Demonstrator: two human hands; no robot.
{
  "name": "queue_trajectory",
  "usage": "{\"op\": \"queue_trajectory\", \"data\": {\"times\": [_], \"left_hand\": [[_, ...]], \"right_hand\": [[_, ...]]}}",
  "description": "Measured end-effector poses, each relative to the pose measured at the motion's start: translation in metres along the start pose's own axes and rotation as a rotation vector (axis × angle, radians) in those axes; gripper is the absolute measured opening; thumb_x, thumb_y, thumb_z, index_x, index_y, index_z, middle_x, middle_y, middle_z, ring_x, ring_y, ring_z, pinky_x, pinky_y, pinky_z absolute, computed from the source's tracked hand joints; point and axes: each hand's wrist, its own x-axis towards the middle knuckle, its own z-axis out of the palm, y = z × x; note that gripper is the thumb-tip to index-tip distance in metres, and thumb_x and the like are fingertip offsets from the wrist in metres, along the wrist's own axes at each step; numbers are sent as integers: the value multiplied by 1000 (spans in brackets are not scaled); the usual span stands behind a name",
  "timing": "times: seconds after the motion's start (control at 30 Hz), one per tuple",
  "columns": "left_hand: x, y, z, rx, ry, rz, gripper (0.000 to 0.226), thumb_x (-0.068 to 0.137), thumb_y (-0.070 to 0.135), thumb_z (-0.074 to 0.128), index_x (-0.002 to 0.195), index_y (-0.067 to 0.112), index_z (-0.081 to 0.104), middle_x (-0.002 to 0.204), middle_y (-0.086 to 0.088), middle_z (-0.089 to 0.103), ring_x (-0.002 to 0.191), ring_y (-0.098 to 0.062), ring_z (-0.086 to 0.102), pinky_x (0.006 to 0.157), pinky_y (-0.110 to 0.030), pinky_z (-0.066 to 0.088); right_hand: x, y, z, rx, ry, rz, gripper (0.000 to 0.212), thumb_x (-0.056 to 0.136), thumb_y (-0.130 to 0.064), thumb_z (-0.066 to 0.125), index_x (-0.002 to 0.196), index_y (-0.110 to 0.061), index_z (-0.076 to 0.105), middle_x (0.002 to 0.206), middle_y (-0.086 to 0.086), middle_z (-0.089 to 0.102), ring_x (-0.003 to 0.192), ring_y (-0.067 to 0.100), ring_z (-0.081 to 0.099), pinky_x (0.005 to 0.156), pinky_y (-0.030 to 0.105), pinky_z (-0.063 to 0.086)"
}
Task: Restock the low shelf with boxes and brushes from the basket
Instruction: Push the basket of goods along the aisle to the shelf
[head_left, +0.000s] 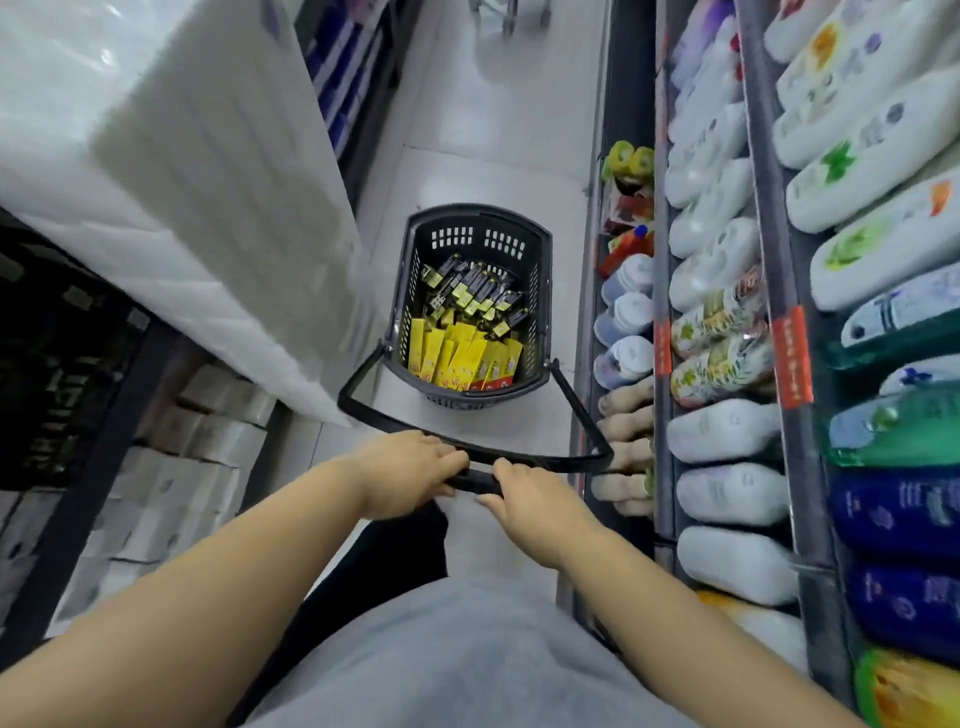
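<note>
Shop aisle. Shelves (762, 130) w/ rows of identical bottles (714, 254) & red labels (792, 358) on the rails. Shopping basket (414, 270) on tiled floor (467, 130), wrapped packs (208, 441) opposite.

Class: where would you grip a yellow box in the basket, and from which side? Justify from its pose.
Pinch one of the yellow boxes by its upper end, coming straight down. They stand on end, packed together at the near end of the basket, so walls and neighbours block the sides; only tops are free. The left hand and right hand hold the handle; free one first.
</note>
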Motion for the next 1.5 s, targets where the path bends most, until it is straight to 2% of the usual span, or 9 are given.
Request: {"op": "queue_trajectory", "data": {"times": [0.37,0.6,0.8,0.97,1.07,1.23,1.5], "left_hand": [[94,-169,-119,-13,-79,117,30,98,36,38,115,12,46,113,-7,58,105,-26,51,87,-34,35],[197,-268,-198,11,-79,104,28,98,36,39,115,16,46,114,-3,58,104,-22,51,88,-32,37],[295,-350,-285,41,-109,44,31,99,35,37,122,16,43,119,-4,54,107,-22,50,89,-32,37],[352,-415,-332,74,-149,68,33,99,35,37,126,17,40,123,-3,52,111,-22,47,91,-33,36],[386,-464,-358,66,-137,104,33,99,36,36,126,17,40,123,-3,52,110,-21,46,91,-30,34],[460,-552,-412,61,-78,172,35,99,37,36,123,13,43,121,-6,54,110,-24,47,92,-31,33],[574,-628,-478,-72,-46,91,28,99,31,39,114,9,45,120,-10,54,109,-26,47,86,-31,31]], "right_hand": [[161,17,-131,66,-22,88,39,98,-47,36,109,-11,45,112,13,60,102,33,56,71,39,36],[277,79,-218,92,31,95,39,97,-49,36,106,-12,45,106,13,62,97,34,58,65,38,33],[382,140,-314,68,64,91,42,98,-47,33,111,-9,44,107,15,62,95,34,58,66,36,33],[453,167,-369,73,53,117,41,98,-47,34,112,-9,44,106,14,61,95,34,58,66,37,35],[502,180,-398,66,55,128,42,98,-47,34,113,-9,44,108,15,61,97,34,58,70,39,38],[592,220,-466,97,80,174,40,98,-48,34,109,-10,43,106,14,60,96,35,57,67,39,33],[695,290,-574,111,18,233,32,97,-46,40,102,-15,43,104,8,59,94,30,55,65,35,29]]}}
